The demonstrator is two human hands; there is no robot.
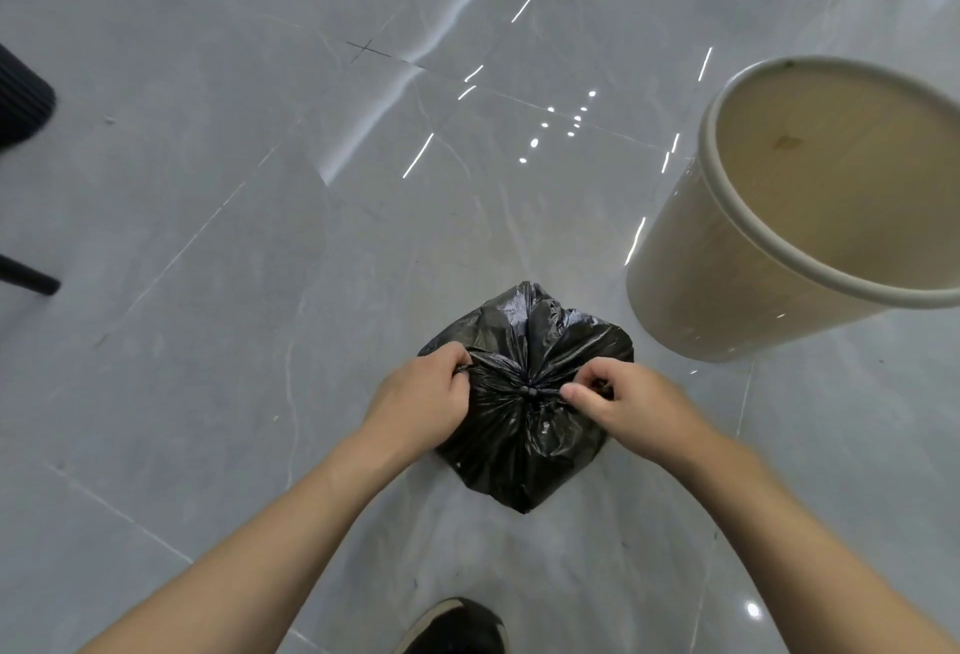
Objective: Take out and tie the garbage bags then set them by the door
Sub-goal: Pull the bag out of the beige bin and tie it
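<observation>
Two hands work at one black garbage bag [524, 445] on the grey tiled floor [208, 238], the left hand [423, 401] pinching plastic at nine o'clock of its central knot [531, 390], the right hand [621, 401] pinching at three o'clock, with a beige bin [727, 264] standing bagless at two o'clock.

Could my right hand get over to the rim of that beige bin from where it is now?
Probably yes. The right hand is pinching the black bag, and the beige bin stands just beyond it with only bare floor between, but it must let go first.
</observation>
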